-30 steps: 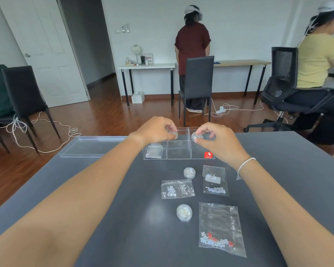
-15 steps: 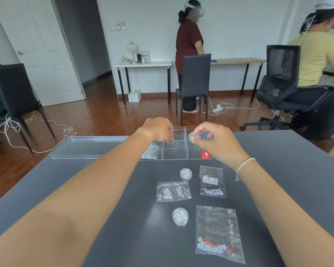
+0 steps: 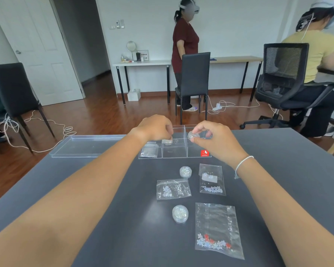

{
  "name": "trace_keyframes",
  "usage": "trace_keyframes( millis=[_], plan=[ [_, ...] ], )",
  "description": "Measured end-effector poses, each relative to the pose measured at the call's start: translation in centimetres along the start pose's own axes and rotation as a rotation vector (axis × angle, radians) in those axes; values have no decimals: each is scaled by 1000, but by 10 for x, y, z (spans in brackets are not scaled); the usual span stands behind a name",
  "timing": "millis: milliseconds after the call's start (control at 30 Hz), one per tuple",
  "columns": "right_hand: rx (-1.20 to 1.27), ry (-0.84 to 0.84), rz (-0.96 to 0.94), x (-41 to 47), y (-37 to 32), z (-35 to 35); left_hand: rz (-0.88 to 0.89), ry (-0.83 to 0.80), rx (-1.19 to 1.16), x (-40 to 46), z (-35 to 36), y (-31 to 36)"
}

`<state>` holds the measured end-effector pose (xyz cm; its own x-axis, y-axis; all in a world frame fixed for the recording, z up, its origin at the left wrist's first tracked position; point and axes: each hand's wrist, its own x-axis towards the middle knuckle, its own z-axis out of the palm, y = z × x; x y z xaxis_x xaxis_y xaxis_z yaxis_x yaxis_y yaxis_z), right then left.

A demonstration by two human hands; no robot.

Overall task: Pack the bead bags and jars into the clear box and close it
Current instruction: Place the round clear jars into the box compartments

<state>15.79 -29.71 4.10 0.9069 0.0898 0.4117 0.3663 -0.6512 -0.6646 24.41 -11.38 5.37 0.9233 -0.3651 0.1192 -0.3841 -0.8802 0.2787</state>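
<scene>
**Two jars going into the clear box**

Now I am watching both hands working over the clear box (image 3: 175,151), a shallow see-through tray split by thin walls into compartments, sitting open near the far edge of the dark grey table (image 3: 104,218). A red sticker (image 3: 205,153) is showing at the box's near right corner. The left hand (image 3: 154,129) is reaching down into a middle compartment at the back of the box, its fingers pinching a small round clear jar (image 3: 167,142) that is sitting low inside; I cannot tell if the jar is touching the floor of the box. The right hand (image 3: 212,137) is gripping a second jar (image 3: 193,135) between thumb and fingertips, tilted, above the right side of the box. A small bead bag (image 3: 148,152) is lying in the box's near left compartment.

The clear lid (image 3: 85,146) is lying flat just to the left of the box, touching or nearly touching it.

Nearer me than the box, four more pieces are waiting on the table: a small jar (image 3: 185,172) just in front of the box, a bag with a white card and pale beads (image 3: 212,180) beside it on the right, a bag of pale flower beads (image 3: 173,189) behind those toward me, then a larger jar (image 3: 180,213) and a big bag with red and white beads (image 3: 218,230) closest to me.
</scene>
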Motion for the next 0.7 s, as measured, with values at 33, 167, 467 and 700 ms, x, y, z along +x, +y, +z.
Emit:
trace_keyframes(
  millis=[33,167,467,700],
  plan=[
    [2,1,-1,0,0,0,16,23,-41,-5,-2,-2],
    [12,6,-11,1,2,2,46,147,-267,-33,-3,-9],
    [81,13,35,10,0,7,66,216,-403,-112,7,-14],
    [-41,-82,24,39,-7,17,168,94,-543,-154,15,0]
  ],
)
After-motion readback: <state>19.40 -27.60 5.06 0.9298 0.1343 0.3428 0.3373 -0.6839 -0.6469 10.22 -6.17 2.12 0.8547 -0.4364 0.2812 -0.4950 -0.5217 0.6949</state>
